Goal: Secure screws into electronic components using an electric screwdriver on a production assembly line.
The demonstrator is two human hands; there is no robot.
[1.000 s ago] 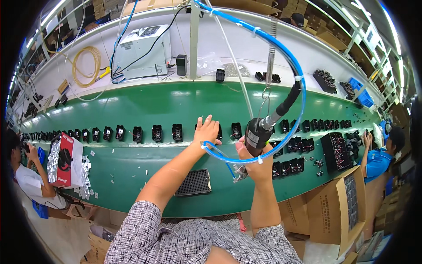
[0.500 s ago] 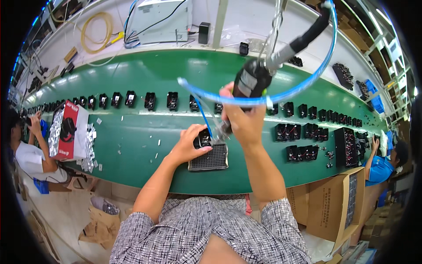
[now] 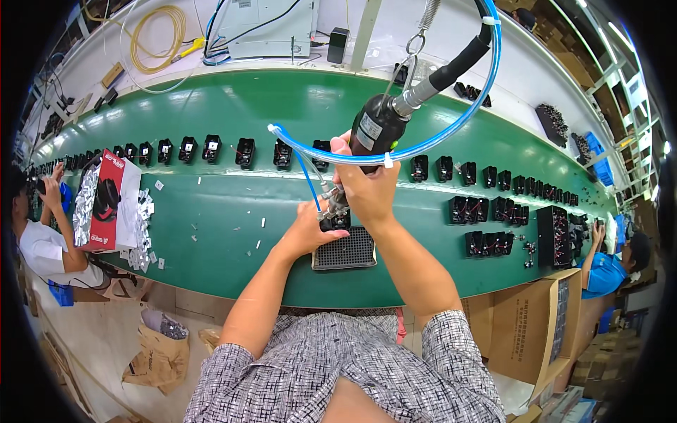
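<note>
My right hand [image 3: 368, 189] is wrapped round the black body of a hanging power screwdriver [image 3: 381, 121], which slants down to the left. Its metal nose end [image 3: 334, 200] stands over a small black plastic housing [image 3: 340, 221]. The bit's tip is too small to make out, so I cannot tell whether it touches. My left hand [image 3: 305, 231] grips that housing from the left, with the thumb along its near side. Just below the housing lies a dark grid-patterned pad [image 3: 344, 252]. A blue air tube [image 3: 451, 144] loops round the tool.
Black housings [image 3: 245, 153] line the far side of the green table [image 3: 211, 240]. More, with red wires [image 3: 468, 210], stand at right. A red and white box [image 3: 113, 204] sits at left among small silvery pieces. Co-workers sit at both ends. A cardboard box [image 3: 518, 338] stands at lower right.
My right hand has brought the screwdriver leftward, so its nose is now over the housing. My left hand keeps its grip on the housing. The view has shifted slightly.
</note>
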